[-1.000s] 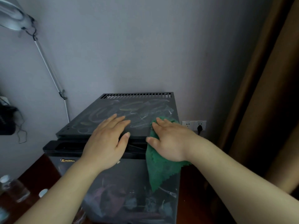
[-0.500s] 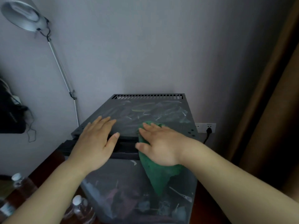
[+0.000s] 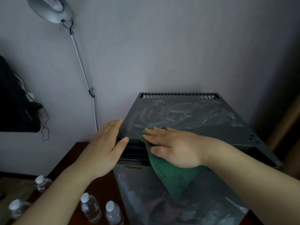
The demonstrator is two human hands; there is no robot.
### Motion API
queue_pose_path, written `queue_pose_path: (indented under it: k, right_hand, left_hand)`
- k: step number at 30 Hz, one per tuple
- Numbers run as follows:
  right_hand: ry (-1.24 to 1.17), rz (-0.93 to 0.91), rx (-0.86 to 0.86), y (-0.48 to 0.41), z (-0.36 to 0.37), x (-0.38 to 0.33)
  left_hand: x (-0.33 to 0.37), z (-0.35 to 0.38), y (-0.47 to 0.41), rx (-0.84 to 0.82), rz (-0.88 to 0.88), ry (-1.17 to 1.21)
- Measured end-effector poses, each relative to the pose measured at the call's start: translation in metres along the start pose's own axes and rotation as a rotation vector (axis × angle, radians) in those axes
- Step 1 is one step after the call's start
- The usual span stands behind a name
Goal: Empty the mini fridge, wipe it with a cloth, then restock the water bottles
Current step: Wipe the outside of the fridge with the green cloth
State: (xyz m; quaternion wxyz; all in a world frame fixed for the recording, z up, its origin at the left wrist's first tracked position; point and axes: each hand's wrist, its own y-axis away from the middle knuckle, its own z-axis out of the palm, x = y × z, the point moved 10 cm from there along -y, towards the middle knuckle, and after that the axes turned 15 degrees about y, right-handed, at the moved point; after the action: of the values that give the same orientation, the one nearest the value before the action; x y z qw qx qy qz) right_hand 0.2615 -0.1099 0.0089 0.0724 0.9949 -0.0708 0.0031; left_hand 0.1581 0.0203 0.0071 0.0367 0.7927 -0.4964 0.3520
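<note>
Because the green cloth (image 3: 168,174) is soft and limp, it folds over the front edge of the mini fridge (image 3: 186,120) and hangs down the glass door, so it needs a flat palm, not a pinch. The right hand (image 3: 175,148) lies open on it, fingers spread, and presses it to the top panel. The left hand (image 3: 103,151) is also open and grips nothing; it rests on the front left corner. The water bottles (image 3: 90,208) stand on the dark table (image 3: 76,153) beside the fridge; they look light and smooth, best taken around the body.
</note>
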Motion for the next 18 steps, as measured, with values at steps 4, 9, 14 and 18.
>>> queue_pose_path:
  k: [4, 9, 14, 18]
  right_hand:
    - [0.001, -0.027, -0.008, -0.032, -0.005, -0.026]
    - [0.034, -0.015, 0.006, -0.047, -0.008, -0.038]
    - [-0.001, 0.171, -0.028, -0.016, -0.004, 0.010]
    - [-0.002, 0.220, -0.033, -0.033, -0.005, 0.003]
  left_hand:
    - [-0.022, 0.001, -0.003, -0.024, -0.043, 0.095]
    - [-0.028, 0.004, -0.008, -0.049, 0.011, 0.188]
    - [-0.026, 0.009, -0.013, -0.132, 0.056, 0.277]
    - [-0.034, 0.017, -0.017, -0.168, 0.037, 0.398]
